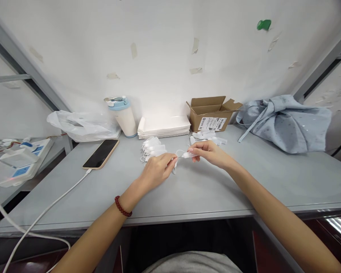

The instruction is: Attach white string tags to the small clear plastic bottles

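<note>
Near the middle of the grey table, my right hand [206, 151] pinches a small white translucent plastic piece with a narrow tip [187, 155] pointing left. A thin white cord loops above that tip. Facing it, my left hand [159, 168] is closed, thumb and forefinger pressed together on a thin dark strand or pin that meets the tip; its exact kind is too small to tell. A bit of white cord [174, 167] hangs below those fingers. Behind my left hand lies a pile of similar white pieces with cords [153, 148]. More such pieces [206, 135] lie behind my right hand.
A stack of white paper or envelopes [165, 127], an open cardboard box [211, 113] and a tumbler [123, 117] stand along the wall. On the left are a charging phone [100, 154] and a plastic bag [83, 125]. A blue cloth bag [290, 123] sits at right.
</note>
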`<state>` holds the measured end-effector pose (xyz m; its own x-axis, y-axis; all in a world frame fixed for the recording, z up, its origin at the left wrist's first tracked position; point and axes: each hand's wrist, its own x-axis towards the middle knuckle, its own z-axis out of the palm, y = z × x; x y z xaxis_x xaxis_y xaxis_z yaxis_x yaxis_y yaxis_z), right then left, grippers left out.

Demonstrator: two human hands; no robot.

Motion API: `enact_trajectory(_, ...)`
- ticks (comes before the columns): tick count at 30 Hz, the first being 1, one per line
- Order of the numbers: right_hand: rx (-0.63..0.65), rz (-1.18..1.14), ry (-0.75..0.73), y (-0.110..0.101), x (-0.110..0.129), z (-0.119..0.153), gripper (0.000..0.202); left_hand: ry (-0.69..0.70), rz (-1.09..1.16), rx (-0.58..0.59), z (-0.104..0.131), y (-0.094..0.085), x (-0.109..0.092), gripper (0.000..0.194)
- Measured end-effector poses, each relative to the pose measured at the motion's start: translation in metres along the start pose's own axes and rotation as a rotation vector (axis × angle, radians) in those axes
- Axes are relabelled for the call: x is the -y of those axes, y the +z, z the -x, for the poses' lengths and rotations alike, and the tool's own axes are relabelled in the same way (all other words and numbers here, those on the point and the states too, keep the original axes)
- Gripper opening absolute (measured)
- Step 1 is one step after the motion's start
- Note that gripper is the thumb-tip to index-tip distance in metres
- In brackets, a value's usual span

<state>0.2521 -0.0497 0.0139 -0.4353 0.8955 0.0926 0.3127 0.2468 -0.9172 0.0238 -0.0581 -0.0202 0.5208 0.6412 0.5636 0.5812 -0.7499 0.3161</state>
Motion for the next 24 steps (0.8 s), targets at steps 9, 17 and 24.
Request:
enact_trajectory(9,-0.010,-0.011,-0.001,-0.0004,-0.0009,-0.0001,0.035,-0.012,0.036,-0.005,-0.0006,-0.0016,-0.0009,0.021)
enact_trajectory(17,-0.007,-0.019,-0.007,0.0004,0.0008,0.0014,0.033,-0.008,0.059,0.003,0.0001,-0.0011,-0.0017,0.022)
enact_trajectory(24,-0.008,-0.011,-0.014,0.0030,-0.0007,-0.0006,0.031,0.002,0.075,-0.031,0.0005,0.0018,-0.0012,0.021)
